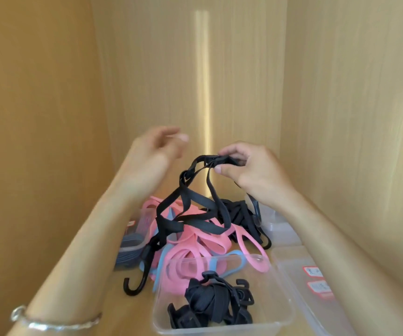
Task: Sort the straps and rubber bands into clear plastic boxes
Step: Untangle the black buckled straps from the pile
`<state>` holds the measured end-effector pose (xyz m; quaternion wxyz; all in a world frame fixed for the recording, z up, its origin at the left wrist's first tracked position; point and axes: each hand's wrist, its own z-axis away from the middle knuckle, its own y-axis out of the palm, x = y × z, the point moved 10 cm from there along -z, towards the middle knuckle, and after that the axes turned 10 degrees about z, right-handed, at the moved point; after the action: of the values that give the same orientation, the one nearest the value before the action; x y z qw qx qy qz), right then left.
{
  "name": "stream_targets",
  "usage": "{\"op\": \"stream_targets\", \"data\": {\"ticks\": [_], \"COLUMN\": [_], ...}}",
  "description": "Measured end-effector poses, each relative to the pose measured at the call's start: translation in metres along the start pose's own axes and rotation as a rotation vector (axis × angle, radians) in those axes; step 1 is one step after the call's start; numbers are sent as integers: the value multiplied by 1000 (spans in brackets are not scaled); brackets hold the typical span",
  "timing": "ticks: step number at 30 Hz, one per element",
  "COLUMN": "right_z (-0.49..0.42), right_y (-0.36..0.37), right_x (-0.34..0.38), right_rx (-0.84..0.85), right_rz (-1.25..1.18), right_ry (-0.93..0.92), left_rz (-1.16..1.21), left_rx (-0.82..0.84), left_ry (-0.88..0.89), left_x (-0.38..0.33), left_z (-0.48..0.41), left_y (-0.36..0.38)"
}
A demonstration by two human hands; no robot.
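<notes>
My right hand pinches the buckle end of a long black strap and holds it up above the pile. The strap's loops hang down onto pink rubber bands and blue rubber bands, and a black hook lies at the low end of the black straps on the shelf. My left hand hovers to the left of the strap, blurred, fingers loose, holding nothing. A clear plastic box at the front holds folded black straps. More black straps lie behind the pile.
A second clear box with red-edged labels stands at the right, another clear box behind it. A box with dark blue striped items sits at the left. Wooden walls close in on the left, back and right.
</notes>
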<state>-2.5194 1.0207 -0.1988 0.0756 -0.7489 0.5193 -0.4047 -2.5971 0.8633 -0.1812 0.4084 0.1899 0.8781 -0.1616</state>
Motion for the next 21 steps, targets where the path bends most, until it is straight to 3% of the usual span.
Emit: {"op": "stream_targets", "data": {"ticks": [2,4,12,21], "right_z": [1,3,3,4], "right_y": [0,-1,-4,14], "right_x": [12,19,8,-34], "right_rx": [31,50,-3,211], "right_rz": [-32,-24,-7,-33], "right_ry": [-63,-129,-108,184], "left_rz": [-133,-205,-177,-293], "left_rx": [282,388,152,136], "left_ry": [-80,-104,27,71], "left_x": [9,21,20,27], "left_z": [11,15,4,3], "left_y": [43,64,39,33]}}
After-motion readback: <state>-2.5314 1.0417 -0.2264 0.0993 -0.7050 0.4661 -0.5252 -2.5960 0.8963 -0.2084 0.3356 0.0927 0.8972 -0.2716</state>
